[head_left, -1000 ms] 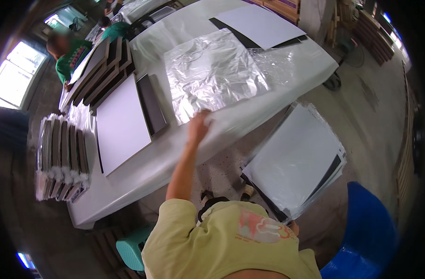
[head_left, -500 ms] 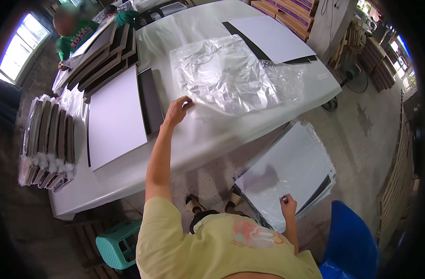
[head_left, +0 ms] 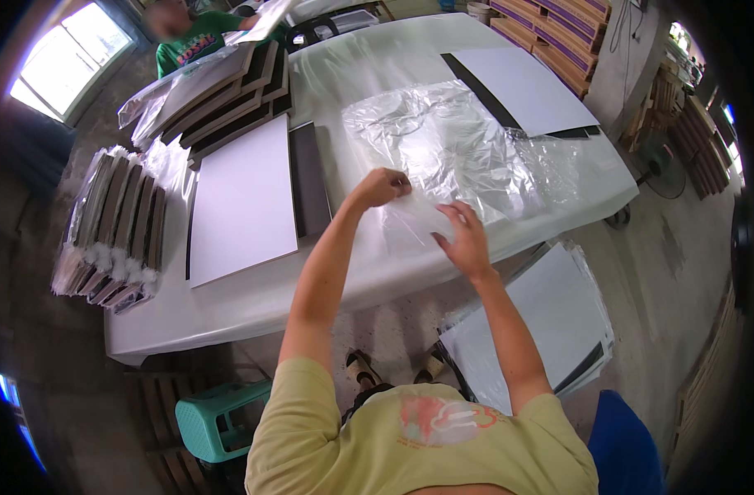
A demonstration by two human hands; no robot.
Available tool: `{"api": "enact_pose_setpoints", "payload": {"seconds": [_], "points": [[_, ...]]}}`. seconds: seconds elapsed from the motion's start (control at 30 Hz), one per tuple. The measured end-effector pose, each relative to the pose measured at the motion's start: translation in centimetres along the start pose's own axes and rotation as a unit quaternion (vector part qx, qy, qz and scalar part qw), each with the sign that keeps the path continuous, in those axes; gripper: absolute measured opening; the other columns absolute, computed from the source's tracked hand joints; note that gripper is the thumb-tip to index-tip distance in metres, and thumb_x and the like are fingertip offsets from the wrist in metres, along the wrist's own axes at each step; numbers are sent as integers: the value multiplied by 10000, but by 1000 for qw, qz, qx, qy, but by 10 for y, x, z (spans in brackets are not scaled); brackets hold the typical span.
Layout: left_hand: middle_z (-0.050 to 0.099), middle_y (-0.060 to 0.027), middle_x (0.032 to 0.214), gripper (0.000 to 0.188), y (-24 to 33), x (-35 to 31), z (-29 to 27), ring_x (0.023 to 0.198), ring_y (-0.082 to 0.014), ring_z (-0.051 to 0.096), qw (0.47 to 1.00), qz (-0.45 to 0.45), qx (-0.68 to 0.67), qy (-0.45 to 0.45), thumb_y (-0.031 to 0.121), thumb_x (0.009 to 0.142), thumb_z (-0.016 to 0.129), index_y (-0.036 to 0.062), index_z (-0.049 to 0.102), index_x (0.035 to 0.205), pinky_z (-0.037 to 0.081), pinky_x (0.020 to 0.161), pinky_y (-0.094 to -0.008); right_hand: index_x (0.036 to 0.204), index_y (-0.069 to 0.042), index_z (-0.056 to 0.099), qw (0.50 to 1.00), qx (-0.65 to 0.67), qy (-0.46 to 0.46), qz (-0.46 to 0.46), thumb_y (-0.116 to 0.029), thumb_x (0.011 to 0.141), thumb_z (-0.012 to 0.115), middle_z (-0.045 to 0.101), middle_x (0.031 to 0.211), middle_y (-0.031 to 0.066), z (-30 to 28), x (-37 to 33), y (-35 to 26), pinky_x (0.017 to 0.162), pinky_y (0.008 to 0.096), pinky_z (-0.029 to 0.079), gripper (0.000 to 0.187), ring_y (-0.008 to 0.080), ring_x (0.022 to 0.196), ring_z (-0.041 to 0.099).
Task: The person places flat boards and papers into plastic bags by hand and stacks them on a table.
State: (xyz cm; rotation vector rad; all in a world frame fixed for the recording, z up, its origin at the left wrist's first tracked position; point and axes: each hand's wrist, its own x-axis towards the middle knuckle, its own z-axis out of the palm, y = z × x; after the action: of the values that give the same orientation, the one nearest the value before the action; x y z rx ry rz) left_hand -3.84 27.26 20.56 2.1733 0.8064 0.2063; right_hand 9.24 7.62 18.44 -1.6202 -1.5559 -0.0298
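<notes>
A stack of clear plastic bags [head_left: 451, 136] lies on the covered table in front of me. My left hand [head_left: 381, 188] pinches the near edge of a clear plastic bag [head_left: 418, 216], which is partly raised off the stack. Just to the right, my right hand [head_left: 466, 239] is at the bag's edge with thumb and fingers apart. A white board [head_left: 245, 206] and a dark board [head_left: 309, 177] lie on the table left of my hands. Another white board [head_left: 525, 91] rests on a black one [head_left: 484, 95] at the far right.
Grey-edged boards [head_left: 237, 95] are piled at the far left, near a person in green [head_left: 199, 37]. Plastic-wrapped boards [head_left: 113, 223] stand at the table's left edge. Wrapped white sheets [head_left: 533, 322] lie below the table's right side. A green stool [head_left: 216, 421] and a fan [head_left: 661, 169] stand nearby.
My right hand has come up from beside the wrapped sheets to the plastic bag. My left hand still pinches the bag's edge. The view has shifted, and the far person now lifts a pale sheet.
</notes>
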Motion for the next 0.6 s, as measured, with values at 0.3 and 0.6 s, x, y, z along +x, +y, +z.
{"api": "enact_pose_setpoints", "payload": {"seconds": [0.3,0.6], "points": [[626,-170,826,202,-15,-13,-5,785,-263,587,969,-79,-101,211,177,810,515,-1,571,886,433,707,-340,1106,-222,582,958,-127,-219,135,-542,674,608,144,1424,63,69,-11,18,915,673,164,538,323,1305,97],[559,-220,809,169,102,36,-133,815,-416,518,823,192,-3,535,177,869,417,17,461,901,395,694,-453,1178,-245,515,918,-168,-208,294,-519,812,453,61,1439,36,84,17,60,941,679,73,461,333,1314,3]]}}
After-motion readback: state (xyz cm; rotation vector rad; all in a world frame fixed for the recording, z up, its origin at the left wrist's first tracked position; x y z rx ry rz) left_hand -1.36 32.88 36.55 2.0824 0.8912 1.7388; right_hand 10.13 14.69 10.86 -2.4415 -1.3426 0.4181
